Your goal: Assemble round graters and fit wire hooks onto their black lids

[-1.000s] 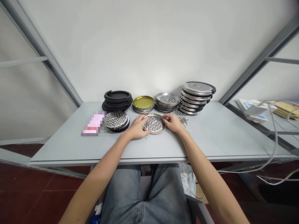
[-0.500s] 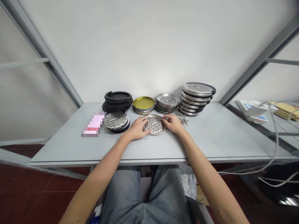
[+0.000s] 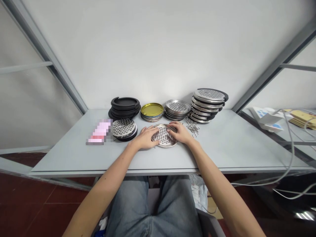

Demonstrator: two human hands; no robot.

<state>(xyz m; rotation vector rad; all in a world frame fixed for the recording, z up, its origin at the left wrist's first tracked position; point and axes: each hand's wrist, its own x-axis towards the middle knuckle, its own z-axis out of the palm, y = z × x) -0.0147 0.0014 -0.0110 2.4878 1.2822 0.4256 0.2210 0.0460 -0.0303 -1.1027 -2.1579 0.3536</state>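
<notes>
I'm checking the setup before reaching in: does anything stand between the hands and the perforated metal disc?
Nothing visible does. The left hand and right hand already rest directly on the perforated metal disc. The stack of perforated discs and the wire hooks lie beside them, apart from the disc.

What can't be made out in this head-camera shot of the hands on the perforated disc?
Head view, perforated metal disc: its underside faces the table, and its top is partly covered by the left hand and right hand.
Head view, pink item: pixelated, so its kind is unreadable.
Head view, wire clips: too small to count.
Head view, yellow cards: cut off by the right edge.
</notes>
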